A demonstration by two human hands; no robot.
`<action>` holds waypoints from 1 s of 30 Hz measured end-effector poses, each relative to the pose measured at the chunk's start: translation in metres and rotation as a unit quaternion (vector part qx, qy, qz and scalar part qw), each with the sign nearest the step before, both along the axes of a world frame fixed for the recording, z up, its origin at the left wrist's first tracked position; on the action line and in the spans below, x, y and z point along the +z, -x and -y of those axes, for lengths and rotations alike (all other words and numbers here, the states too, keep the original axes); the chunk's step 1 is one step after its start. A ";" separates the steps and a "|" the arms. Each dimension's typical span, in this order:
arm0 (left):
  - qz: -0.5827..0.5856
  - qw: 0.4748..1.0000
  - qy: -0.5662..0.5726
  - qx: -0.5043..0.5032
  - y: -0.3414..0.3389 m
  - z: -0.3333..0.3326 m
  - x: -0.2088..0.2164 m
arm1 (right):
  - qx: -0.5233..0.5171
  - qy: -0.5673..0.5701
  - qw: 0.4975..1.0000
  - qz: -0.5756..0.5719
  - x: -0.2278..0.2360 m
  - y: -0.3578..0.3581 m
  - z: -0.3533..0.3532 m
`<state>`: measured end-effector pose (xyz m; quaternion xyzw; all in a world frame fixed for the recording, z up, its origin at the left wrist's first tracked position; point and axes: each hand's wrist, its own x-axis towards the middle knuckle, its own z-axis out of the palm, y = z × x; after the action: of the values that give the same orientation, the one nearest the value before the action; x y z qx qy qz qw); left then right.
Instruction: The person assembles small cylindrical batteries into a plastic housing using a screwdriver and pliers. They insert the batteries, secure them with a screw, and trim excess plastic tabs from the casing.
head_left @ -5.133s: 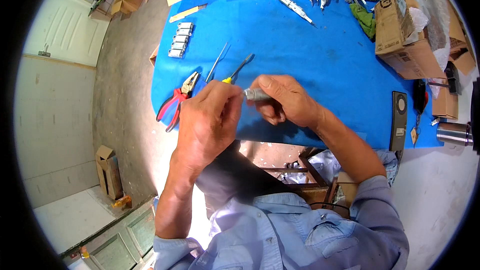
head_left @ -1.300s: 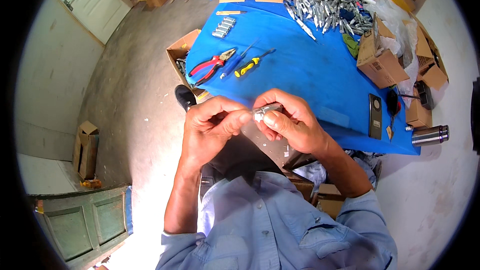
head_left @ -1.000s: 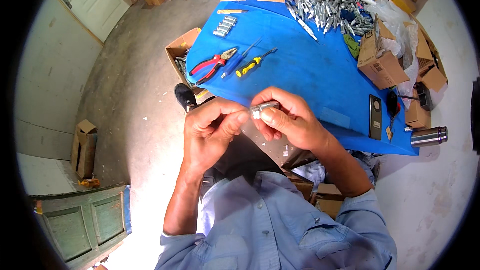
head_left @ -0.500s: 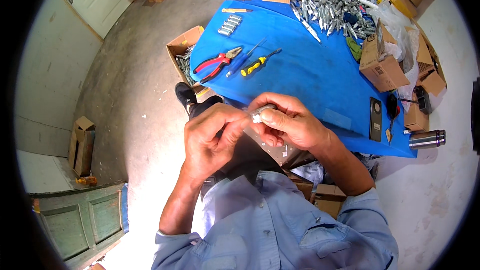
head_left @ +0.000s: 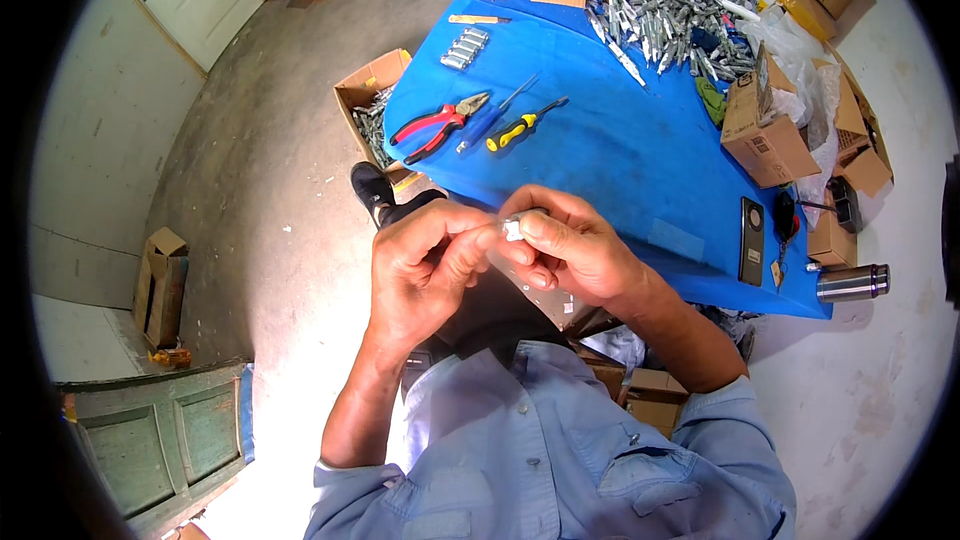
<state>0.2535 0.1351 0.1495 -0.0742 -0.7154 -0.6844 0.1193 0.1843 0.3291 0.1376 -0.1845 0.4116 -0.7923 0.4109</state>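
My right hand [head_left: 575, 245] pinches a small part with a white end [head_left: 513, 230] between thumb and fingers, just off the near edge of the blue table. Most of that part is hidden by the fingers, so its kind does not show. My left hand [head_left: 425, 265] is closed in a pinch right beside it, its fingertips meeting the white end; what it grips, if anything, is hidden. Beyond the hands lie red-handled pliers [head_left: 440, 125], a blue screwdriver [head_left: 490, 120] and a yellow-and-black screwdriver [head_left: 525, 125]. Several short silver cylinders [head_left: 464, 48] sit in a row farther off.
A heap of grey-and-silver pen-like parts [head_left: 665, 15] covers the blue table's [head_left: 610, 145] far right. Cartons [head_left: 765, 135], a phone-like black device [head_left: 751, 240] and a steel flask [head_left: 853, 283] line the right side. A carton of metal parts [head_left: 370, 105] stands beside the table's left edge.
Both hands stay together at nearly the same place, with slight finger movement. The white end still shows between them. The whole view has shifted very slightly.
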 end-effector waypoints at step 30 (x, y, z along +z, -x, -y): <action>0.130 0.963 -0.236 -0.002 0.014 -0.002 -0.034 | -0.107 -0.143 0.967 -0.181 0.019 -0.008 0.003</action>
<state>0.2392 0.1374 0.1159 0.0442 -0.5427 -0.8379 0.0383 0.1921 0.3259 0.1568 -0.2192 0.6057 -0.7175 0.2649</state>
